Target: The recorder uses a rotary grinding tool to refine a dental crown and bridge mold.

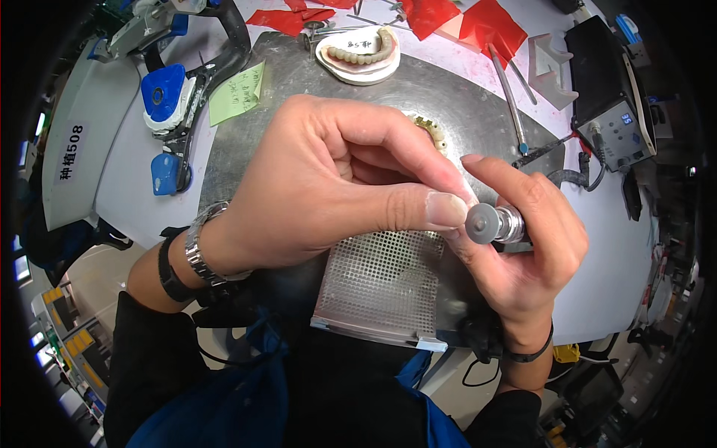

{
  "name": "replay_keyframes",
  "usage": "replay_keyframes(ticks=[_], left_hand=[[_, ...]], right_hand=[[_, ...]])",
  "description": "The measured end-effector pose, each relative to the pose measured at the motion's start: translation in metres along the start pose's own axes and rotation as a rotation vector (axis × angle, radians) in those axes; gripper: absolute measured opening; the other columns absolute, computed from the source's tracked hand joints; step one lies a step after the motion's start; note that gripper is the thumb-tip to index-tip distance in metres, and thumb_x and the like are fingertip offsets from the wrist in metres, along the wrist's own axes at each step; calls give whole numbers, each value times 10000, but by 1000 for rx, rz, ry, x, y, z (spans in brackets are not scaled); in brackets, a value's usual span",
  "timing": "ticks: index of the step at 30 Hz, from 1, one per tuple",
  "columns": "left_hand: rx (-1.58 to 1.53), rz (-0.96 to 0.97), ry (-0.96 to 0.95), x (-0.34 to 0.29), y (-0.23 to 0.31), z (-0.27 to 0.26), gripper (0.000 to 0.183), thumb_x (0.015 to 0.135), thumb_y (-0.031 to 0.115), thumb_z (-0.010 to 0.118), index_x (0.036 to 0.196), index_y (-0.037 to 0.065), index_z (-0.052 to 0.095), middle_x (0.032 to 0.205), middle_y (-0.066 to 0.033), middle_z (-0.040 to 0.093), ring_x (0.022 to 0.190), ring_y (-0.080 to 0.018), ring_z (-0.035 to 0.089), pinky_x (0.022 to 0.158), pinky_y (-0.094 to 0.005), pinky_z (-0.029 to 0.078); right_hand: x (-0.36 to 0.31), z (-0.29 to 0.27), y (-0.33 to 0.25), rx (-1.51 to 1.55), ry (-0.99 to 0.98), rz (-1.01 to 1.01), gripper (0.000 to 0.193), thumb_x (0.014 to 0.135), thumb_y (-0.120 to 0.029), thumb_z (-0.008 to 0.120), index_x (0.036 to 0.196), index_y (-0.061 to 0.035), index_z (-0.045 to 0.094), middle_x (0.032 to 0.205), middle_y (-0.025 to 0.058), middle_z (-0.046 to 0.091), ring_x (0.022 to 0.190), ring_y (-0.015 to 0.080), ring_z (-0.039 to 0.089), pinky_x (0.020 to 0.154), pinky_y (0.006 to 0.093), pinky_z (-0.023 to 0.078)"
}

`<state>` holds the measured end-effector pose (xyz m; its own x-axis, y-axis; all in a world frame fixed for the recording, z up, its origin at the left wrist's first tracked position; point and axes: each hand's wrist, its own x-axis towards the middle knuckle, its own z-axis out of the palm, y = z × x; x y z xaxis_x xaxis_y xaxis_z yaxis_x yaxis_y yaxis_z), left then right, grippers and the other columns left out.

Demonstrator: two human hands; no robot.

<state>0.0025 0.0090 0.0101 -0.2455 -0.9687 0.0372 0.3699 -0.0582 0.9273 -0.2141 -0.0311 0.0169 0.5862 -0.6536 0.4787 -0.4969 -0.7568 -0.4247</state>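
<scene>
My right hand point(526, 231) is wrapped round a rotary handpiece point(511, 224) with a round grey disc point(484, 223) at its tip. Thumb and index finger of my left hand point(336, 183) are pinched together right beside the disc. Whatever they hold, if anything, is hidden behind the fingertips. Partly covered by my left index finger, a tooth-coloured dental arch point(439, 140) with a gold-coloured part shows just beyond the hand. I cannot tell whether it rests on the metal plate or is held. Below both hands lies a perforated grille point(381, 287).
A plaster model with a dental arch point(360, 71) stands on the grey metal plate point(299, 75). At left are a blue-and-black articulator point(160, 93) and a yellow-green note point(237, 93). Red sheets point(493, 33), a slim hand tool point(509, 101) and a control box point(620, 134) lie far and right.
</scene>
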Motion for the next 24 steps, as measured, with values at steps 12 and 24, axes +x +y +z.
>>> replay_keyframes(ticks=[12,24], left_hand=[[-11,41,-4,1,-3,1,139,856,-52,729,949,-50,625,981,-274,712,903,-274,735,818,-362,614],[-62,-55,48,0,1,3,245,896,-37,694,1125,-97,633,1066,-219,699,982,-253,723,866,-334,615]], right_hand=[[0,0,1,-10,19,-13,393,691,-249,872,954,11,738,768,77,679,562,140,521,514,272,389],[2,6,4,118,122,-31,360,794,-183,823,1059,27,697,876,105,703,644,123,585,580,239,437]])
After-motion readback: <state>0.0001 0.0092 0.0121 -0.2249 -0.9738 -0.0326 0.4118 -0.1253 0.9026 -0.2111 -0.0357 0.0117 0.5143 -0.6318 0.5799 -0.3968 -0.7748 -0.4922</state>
